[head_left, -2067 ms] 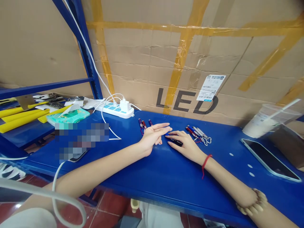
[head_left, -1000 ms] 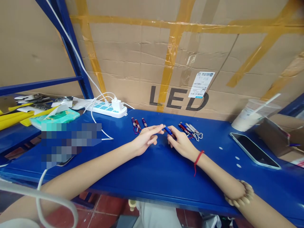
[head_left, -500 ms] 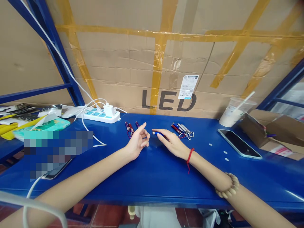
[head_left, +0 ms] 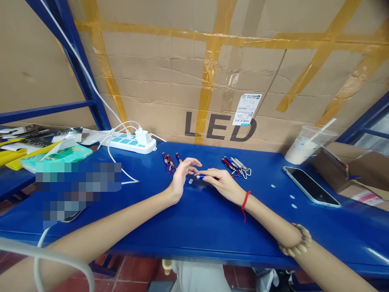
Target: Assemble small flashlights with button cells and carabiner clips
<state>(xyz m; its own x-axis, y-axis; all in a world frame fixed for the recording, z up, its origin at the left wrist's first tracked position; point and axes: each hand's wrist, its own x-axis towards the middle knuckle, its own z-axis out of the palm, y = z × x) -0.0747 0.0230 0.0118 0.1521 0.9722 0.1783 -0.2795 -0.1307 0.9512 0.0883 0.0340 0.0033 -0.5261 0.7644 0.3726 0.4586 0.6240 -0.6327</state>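
In my right hand (head_left: 223,181) is a small blue keychain flashlight (head_left: 200,177), pinched between thumb and fingers, its silvery end pointing left. Facing that end, my left hand (head_left: 182,178) is half curled with its fingers apart and nothing in it. Two small pale round spots (head_left: 190,181) show on the blue table (head_left: 194,227) between the hands; whether they are discs or light I cannot tell. Beyond my left hand lie several red and purple keychain flashlights (head_left: 170,161). Another group, red, blue and silver flashlights (head_left: 234,164) with carabiner clips, lies behind my right hand.
A white power strip (head_left: 130,142) with cables stands at the back left, near a green tissue pack (head_left: 67,153). To the right are a phone (head_left: 311,186), a plastic cup with a straw (head_left: 304,148) and an open cardboard box (head_left: 358,172). A large cardboard sheet (head_left: 170,81) backs the table.
My left hand has turned and its fingers have stretched toward the flashlight. The pale spots between the hands now show. My right hand still holds the flashlight, and the view has shifted slightly.
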